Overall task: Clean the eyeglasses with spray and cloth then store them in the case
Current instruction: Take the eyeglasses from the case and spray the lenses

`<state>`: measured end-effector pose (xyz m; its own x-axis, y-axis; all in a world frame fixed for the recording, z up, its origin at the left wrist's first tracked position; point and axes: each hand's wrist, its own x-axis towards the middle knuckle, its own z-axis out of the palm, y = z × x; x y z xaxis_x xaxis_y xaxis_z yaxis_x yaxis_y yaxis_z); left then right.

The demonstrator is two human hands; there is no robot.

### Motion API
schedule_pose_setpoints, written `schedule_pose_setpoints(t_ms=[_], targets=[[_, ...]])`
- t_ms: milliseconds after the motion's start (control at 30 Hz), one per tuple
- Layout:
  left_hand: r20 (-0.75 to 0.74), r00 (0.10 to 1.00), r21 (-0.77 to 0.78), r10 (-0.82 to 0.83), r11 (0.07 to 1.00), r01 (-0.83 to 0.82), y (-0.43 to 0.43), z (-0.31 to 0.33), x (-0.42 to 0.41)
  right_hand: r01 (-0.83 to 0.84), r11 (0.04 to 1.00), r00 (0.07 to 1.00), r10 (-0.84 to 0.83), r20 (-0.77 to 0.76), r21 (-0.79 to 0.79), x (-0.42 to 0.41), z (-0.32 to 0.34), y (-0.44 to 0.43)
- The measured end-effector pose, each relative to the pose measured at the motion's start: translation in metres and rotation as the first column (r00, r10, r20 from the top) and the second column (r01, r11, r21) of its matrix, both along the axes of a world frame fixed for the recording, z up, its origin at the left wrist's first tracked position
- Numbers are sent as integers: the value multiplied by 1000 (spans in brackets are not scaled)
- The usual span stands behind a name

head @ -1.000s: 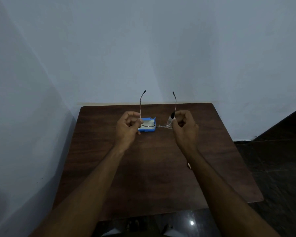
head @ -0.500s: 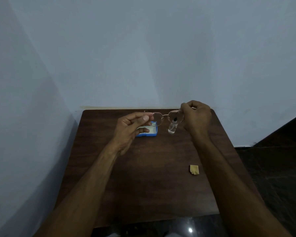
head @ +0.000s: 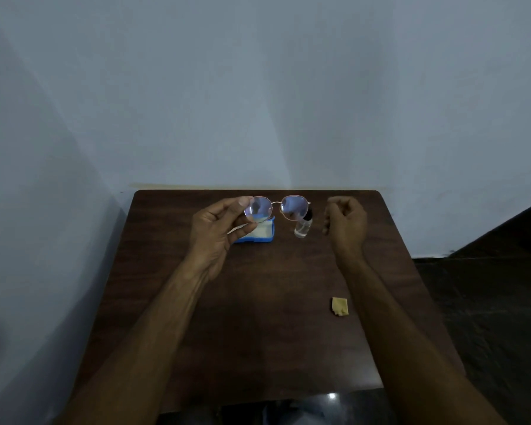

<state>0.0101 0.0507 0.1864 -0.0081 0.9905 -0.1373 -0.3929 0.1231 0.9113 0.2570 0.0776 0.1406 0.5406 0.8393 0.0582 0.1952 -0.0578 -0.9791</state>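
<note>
Bare pale wall [head: 258, 102] backs a dark wooden table [head: 258, 317], and everything you need sits on it. Your left hand [head: 215, 231] holds the eyeglasses [head: 295, 207] up over the far edge of the table, lenses facing you, just above the open blue case [head: 259, 233]. The spray bottle [head: 303, 227] stands beside the case, also near the far edge. The small yellow cloth [head: 340, 306] lies well apart from both, toward the right edge.

Treat the eyeglasses as light, thin and easy to bend: the wire frame looks delicate, and the lenses will smear or scratch if you press on them. Hold them by the rim or the bridge, not by the glass.

Your left fingers [head: 241, 201] are closed in a pinch on the outer rim of one lens, thumb on top and the others beneath, so part of that lens is likely under your fingertips. Your right hand [head: 348, 222] hovers beside the bottle with its fingers curled in on themselves, gripping nothing and touching nothing. From there, the bottle is likely the nearest thing to take up.
</note>
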Motion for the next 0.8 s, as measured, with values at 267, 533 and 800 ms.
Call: schedule_pose_setpoints(t_ms=[267, 533, 800], targets=[[42, 990, -95, 131, 987, -127, 17, -5, 14, -62, 961, 934, 151, 322, -270, 40, -110, 53], [54, 980, -127, 191, 975, -183, 33, -7, 32, -250, 895, 866, 377, 328, -369, 37, -149, 94], [54, 983, -122, 178, 978, -170, 42, -7, 51, -251, 895, 895, 359, 263, -368, 31, -176, 99]])
